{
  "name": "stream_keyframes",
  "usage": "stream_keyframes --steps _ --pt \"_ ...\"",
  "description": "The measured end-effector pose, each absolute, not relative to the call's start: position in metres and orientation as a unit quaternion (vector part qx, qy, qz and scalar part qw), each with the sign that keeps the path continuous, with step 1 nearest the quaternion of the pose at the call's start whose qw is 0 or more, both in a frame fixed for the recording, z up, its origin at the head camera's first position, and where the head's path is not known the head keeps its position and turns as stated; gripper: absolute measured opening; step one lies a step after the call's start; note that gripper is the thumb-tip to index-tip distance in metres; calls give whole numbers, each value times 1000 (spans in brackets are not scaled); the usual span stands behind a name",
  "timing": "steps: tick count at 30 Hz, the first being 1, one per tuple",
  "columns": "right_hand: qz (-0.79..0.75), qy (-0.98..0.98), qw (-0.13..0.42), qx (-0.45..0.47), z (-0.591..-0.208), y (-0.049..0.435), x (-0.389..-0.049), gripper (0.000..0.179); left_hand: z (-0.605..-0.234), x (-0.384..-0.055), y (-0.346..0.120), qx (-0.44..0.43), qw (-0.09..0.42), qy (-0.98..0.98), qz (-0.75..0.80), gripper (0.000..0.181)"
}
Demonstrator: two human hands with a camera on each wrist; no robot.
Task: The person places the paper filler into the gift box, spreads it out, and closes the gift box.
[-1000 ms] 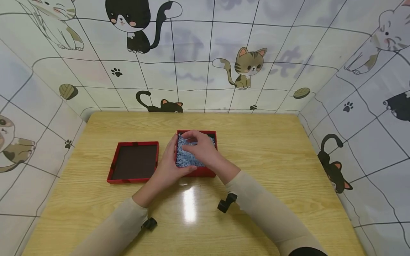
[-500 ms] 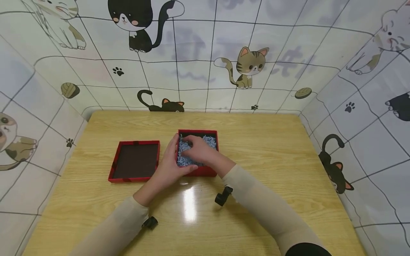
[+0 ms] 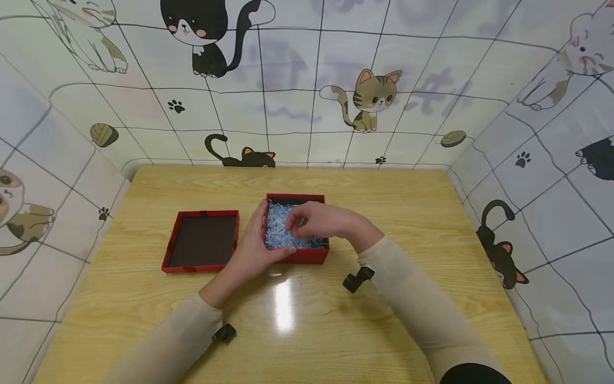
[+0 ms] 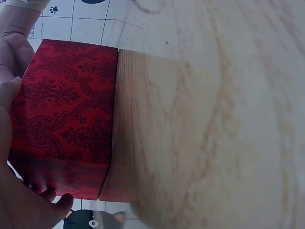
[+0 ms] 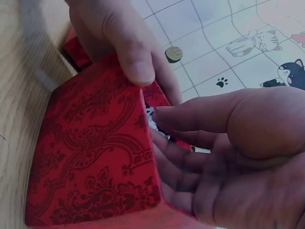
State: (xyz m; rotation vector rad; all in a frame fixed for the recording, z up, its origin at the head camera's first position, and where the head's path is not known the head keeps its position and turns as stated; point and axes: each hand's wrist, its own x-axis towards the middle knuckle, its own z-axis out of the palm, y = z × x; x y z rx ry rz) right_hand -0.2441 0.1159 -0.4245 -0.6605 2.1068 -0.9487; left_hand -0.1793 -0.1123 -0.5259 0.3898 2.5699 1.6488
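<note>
Near the middle of the wooden table (image 3: 408,240), toward its far edge, a red box (image 3: 303,257) is standing upright and uncovered, its outer walls showing a dark scrolling pattern in both wrist views. Pale blue shredded paper (image 3: 275,224) is filling much of its inside. The left hand (image 3: 251,248) is gripping the box around its near left corner, the fingers running along the left wall and the thumb resting at the near rim. The right hand (image 3: 318,220) is reaching over the right half of the box, its fingers bending down toward the paper and its thumb coming close to the index finger; whether they are pinching any paper, the views are not making clear. Left of the box, beyond the left hand, a shallow red lid (image 3: 203,242) is lying with its dark inside facing up. Pale sleeves (image 3: 408,298) are covering both forearms, small black devices (image 3: 358,279) sticking out near the wrists. Behind the table, a white backdrop (image 3: 288,114) is displaying grid lines, cartoon cats, paw prints and yarn balls.
</note>
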Motion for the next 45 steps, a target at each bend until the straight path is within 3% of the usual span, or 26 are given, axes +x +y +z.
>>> stream_keyframes --steps 7,21,34,40,45 --pt "-279 797 405 -351 -438 107 -259 14 -527 -178 -112 120 35 838 532 133" --pt "-159 831 408 -343 -450 88 -272 23 -528 -177 -114 113 33 848 517 131" --pt "-255 813 377 -364 -421 107 -275 23 -526 -176 -114 107 38 849 517 131" --pt "-330 769 418 -354 -430 114 -272 17 -528 -176 -113 113 40 847 519 131" --pt "-278 755 470 -365 -432 116 -270 16 -526 -176 -112 111 37 845 522 134"
